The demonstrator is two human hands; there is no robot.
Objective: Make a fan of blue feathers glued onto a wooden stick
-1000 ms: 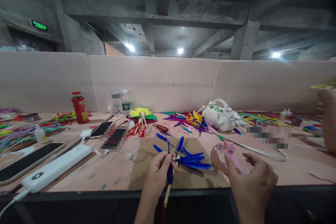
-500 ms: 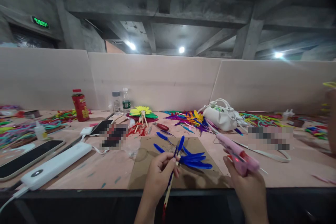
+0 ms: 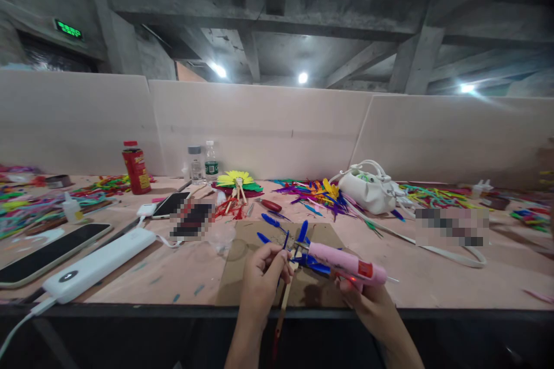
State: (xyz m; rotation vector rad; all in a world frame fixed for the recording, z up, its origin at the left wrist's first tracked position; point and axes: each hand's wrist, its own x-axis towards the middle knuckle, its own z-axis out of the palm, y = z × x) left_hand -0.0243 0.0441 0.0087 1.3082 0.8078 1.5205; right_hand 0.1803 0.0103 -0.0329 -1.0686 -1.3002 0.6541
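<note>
My left hand (image 3: 265,274) is closed in a pinch on a thin blue feather (image 3: 285,240), its tip upward. Under those fingers runs a wooden stick (image 3: 285,297) with a red lower end that sticks out past the table edge; whether the fingers also touch it I cannot tell. Several blue feathers (image 3: 318,264) fan out around the stick's upper end over a brown cardboard sheet (image 3: 234,277). In my right hand (image 3: 367,302) is a pink hot glue gun (image 3: 341,259), fingers wrapped round its handle. Its nozzle points left, close to the pinched feather and the stick top.
Behind the cardboard lie a red-handled tool (image 3: 270,205), a yellow feather flower (image 3: 236,179) and loose coloured feathers (image 3: 318,193). A white handbag (image 3: 367,193) stands back right. Leftward are a power bank (image 3: 101,262), phones (image 3: 56,253) and a red bottle (image 3: 136,170).
My right hand has brought the glue gun leftward from the right side, so its nozzle is now at the feathers by my left hand. My left hand keeps its pinch almost in place.
</note>
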